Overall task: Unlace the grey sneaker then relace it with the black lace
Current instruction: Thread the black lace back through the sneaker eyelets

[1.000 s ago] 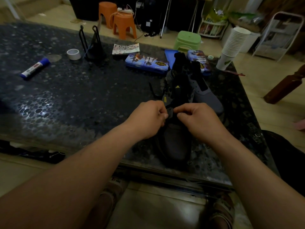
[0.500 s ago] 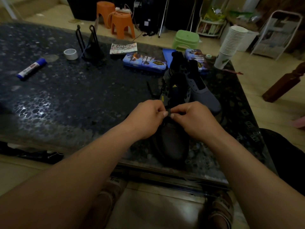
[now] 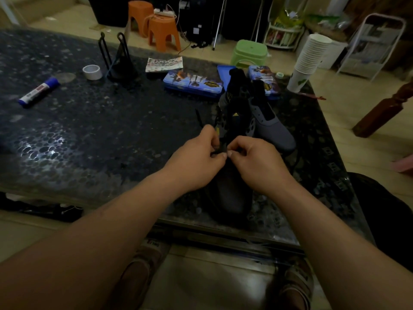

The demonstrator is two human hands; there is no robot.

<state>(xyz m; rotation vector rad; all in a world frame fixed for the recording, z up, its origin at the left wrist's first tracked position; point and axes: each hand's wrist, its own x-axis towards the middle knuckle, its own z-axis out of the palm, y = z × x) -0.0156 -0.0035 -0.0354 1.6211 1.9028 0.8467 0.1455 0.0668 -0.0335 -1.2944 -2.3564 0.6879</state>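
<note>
A dark grey sneaker (image 3: 232, 193) stands on the speckled black table (image 3: 89, 135), toe toward me, near the front edge. My left hand (image 3: 196, 162) and my right hand (image 3: 257, 162) meet over its lacing area, fingers curled, both pinching the black lace (image 3: 220, 151) between thumb and fingertips. A loose stretch of the black lace (image 3: 199, 116) trails on the table behind the left hand. The eyelets under my fingers are hidden. A second grey sneaker (image 3: 274, 130) without a lace lies just behind and to the right.
At the back of the table are blue pencil tins (image 3: 193, 82), a stack of paper cups (image 3: 309, 59), a tape roll (image 3: 92, 72), a black wire stand (image 3: 118, 61) and a blue-capped marker (image 3: 39, 91). Orange stools (image 3: 161, 27) and a green stool (image 3: 248, 52) stand beyond.
Both hands stay pinched on the lace over the sneaker. The left hand has risen slightly toward the tongue, and the fingertips have closed together.
</note>
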